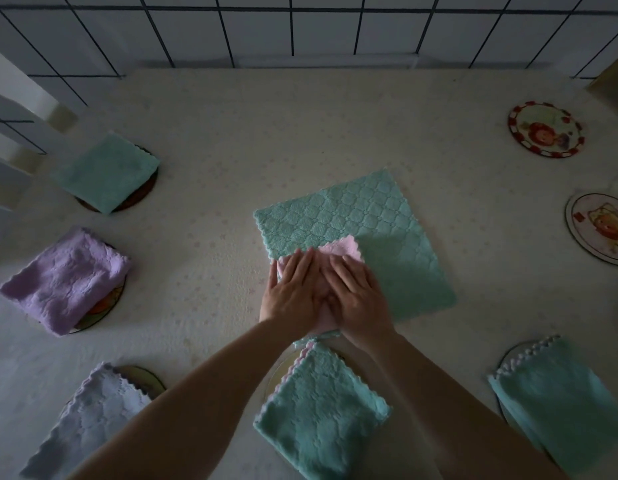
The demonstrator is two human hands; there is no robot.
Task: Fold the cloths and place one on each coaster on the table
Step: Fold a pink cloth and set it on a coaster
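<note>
A folded pink cloth [342,249] lies on a spread green cloth [363,216] at the table's middle. My left hand [293,289] and my right hand [357,294] press flat on the pink cloth, side by side, fingers straight. Folded cloths sit on coasters: green [105,169] far left, purple [63,280] left, pale lilac [89,415] near left, green [318,410] near middle, green [563,400] near right. Two bare round coasters lie at the right, one far [546,129], one nearer [600,228].
The table [266,133] has a pale speckled covering. A white tiled wall [300,26] with dark grout runs along the far edge. A white frame [9,109] stands at the far left.
</note>
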